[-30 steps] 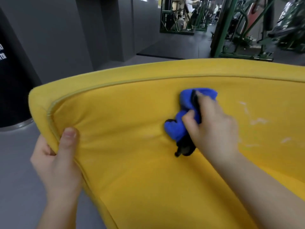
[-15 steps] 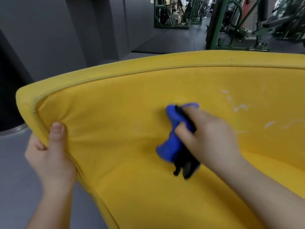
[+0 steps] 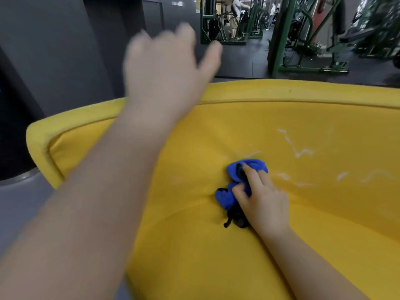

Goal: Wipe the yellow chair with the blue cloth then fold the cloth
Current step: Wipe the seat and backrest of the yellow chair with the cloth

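Observation:
The yellow chair [image 3: 324, 213] fills the lower right, its curved padded back facing me. A bunched blue cloth [image 3: 233, 182] with a black edge lies pressed against the inner backrest, just above the seat. My right hand [image 3: 264, 202] grips that cloth, with its fingers curled round the bunch. My left hand [image 3: 166, 70] is lifted off the chair, blurred, up over the top rim with its fingers spread and nothing in it. White streaks [image 3: 296, 148] mark the backrest to the right of the cloth.
Grey floor [image 3: 19, 211] lies to the left of the chair, with a dark rounded column base [image 3: 13, 148] at the far left. Green gym machines [image 3: 303, 40] stand beyond the chair back, and a person is among them in the distance.
My left hand has let go of the chair's left rim and swung up and to the right. My right hand has slid the cloth down the backrest toward the seat.

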Demonstrator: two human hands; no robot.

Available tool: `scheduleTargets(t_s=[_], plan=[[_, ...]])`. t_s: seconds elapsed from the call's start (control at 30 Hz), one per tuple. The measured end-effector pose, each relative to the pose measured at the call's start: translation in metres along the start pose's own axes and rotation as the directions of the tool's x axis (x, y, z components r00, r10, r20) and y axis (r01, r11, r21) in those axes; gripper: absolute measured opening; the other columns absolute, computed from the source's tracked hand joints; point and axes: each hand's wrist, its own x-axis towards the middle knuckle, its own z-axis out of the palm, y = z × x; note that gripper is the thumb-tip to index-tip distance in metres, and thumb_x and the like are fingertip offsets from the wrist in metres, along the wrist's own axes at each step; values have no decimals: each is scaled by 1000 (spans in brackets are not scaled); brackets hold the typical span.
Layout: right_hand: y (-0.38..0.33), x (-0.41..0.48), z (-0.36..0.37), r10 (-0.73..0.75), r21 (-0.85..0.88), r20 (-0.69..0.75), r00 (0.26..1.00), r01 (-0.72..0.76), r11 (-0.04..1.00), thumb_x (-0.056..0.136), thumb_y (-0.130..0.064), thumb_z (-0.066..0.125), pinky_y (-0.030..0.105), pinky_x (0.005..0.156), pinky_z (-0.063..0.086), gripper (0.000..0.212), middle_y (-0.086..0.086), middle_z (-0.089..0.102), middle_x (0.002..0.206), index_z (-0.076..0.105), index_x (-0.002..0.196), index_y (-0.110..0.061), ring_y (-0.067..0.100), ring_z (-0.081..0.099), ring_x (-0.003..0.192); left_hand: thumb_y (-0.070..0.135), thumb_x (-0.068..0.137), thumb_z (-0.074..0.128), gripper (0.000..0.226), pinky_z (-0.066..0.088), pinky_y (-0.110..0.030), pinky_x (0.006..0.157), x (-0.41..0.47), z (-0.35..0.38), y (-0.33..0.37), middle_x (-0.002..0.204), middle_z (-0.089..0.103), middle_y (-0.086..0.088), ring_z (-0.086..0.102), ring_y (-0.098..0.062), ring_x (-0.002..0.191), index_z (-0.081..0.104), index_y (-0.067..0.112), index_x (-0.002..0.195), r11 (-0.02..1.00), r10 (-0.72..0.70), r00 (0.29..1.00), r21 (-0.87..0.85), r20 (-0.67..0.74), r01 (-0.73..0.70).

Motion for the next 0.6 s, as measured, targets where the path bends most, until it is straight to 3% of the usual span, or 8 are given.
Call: scheduleTargets(t_s=[0.03, 0.07, 0.2, 0.3, 0.4, 0.47, 0.53, 0.6], plan=[[4, -4, -1, 10, 1, -22, 1000, -10, 1000, 78, -28, 48, 25, 33, 30, 40, 4, 58, 73, 67, 110, -14, 29, 50, 41, 65, 97, 21, 59, 34, -34, 61, -35, -4, 25, 86, 62, -8, 56, -32, 77, 55, 16, 101, 984, 132, 991, 119, 34, -135], [6, -6, -4, 39, 4, -6, 999, -39, 999, 78, -29, 47, 25, 33, 31, 41, 4, 57, 74, 64, 113, -17, 30, 51, 41, 63, 98, 20, 58, 30, -32, 54, -41, 3, 40, 77, 59, -6, 50, -28, 65, 53, 16, 93, 968, 160, 980, 175, 120, -180], [18, 3, -14, 35, -15, -57, 998, -36, 999, 80, -29, 48, 28, 34, 36, 39, 5, 58, 73, 61, 116, -19, 30, 55, 46, 52, 101, 23, 54, 17, -29, 46, -32, 30, 41, 54, 35, -1, 30, -24, 47, 47, 14, 71, 986, 25, 999, 163, -25, -21], [14, 31, -45, 147, 41, -254, 956, -142, 989, 82, -28, 50, 34, 49, 48, 39, 9, 67, 90, 64, 116, -14, 32, 65, 70, 45, 96, 28, 49, 8, -27, 46, -50, 39, 36, 50, 34, -3, 27, -23, 45, 44, 13, 62, 982, 60, 971, 188, -232, -16], [3, 58, -55, 260, 111, -340, 904, -237, 965, 82, -25, 51, 31, 51, 44, 38, 9, 66, 91, 63, 115, -12, 32, 63, 74, 40, 92, 33, 44, 5, -25, 47, -50, 37, 31, 46, 36, -5, 27, -23, 43, 42, 14, 58, 982, 40, 964, 188, -263, 10], [-8, 47, -39, 112, 33, -244, 963, -108, 994, 79, -26, 50, 30, 42, 42, 35, 11, 64, 81, 64, 107, -10, 32, 61, 59, 39, 90, 38, 41, 4, -24, 48, -50, 35, 33, 43, 41, -6, 25, -22, 42, 39, 16, 56, 985, 31, 956, 172, -291, 21], [-11, 16, -19, -32, -79, -14, 999, 31, 996, 76, -30, 48, 30, 34, 37, 27, 10, 59, 69, 60, 93, -14, 33, 57, 46, 39, 88, 39, 41, 3, -24, 48, -50, 36, 33, 42, 39, -5, 23, -22, 41, 38, 16, 55, 990, 26, 952, 141, -304, 18], [-7, 1, -16, 35, -171, 326, 945, 23, 985, 78, -35, 46, 34, 39, 40, 16, 7, 59, 71, 48, 85, -22, 34, 60, 55, 39, 90, 37, 42, 3, -26, 48, -49, 39, 32, 44, 31, -2, 19, -21, 40, 39, 14, 55, 989, 38, 954, 145, -297, 6]])
